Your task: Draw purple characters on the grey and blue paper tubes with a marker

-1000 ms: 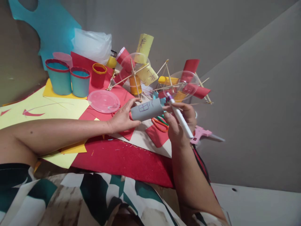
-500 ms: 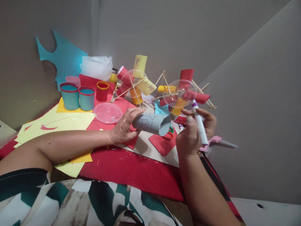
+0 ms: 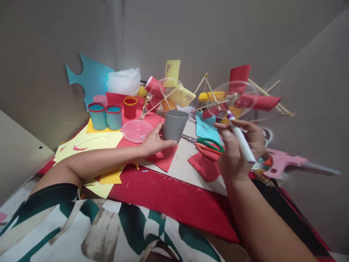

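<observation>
Grey paper makes the small tube, which is on or just above the middle of the worktop, beside the tips of the scissors, with the left hand wrapped on its side and the right hand well apart, gripping a white marker. To do this bit well, it seems best to hold the tube softly so it won't bend, and keep it still for the marker. Its long way goes up and down, open end on top, while the marker slants, purple end up.
</observation>
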The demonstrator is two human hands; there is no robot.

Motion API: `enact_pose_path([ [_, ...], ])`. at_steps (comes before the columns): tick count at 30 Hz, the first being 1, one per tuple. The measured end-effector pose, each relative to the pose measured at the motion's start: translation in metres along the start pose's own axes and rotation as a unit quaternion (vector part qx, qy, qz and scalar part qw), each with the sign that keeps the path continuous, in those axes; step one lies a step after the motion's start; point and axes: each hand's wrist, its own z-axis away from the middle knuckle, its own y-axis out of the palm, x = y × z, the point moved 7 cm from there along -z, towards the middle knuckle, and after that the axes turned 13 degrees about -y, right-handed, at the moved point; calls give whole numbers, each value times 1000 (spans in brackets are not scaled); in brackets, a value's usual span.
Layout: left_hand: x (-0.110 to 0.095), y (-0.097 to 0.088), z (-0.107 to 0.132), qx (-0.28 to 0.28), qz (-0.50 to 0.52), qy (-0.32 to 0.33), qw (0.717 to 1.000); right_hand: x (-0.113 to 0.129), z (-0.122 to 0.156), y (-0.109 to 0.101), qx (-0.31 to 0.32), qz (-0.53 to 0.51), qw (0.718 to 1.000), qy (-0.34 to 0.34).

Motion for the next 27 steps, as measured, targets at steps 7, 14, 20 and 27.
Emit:
enact_pose_path([
  [7,-40,-52,-10,-65,52,-3,997,-2,-6,3,-35,27,999,3],
  [14,-30,-105,-10,-133,56,-69,987,-1,-6,5,-16,33,999,5],
  [20,-8,-126,3,-193,55,-61,978,2,2,12,6,31,999,26],
  [27,0,-132,11,-210,7,-40,977,1,6,20,31,23,999,22],
])
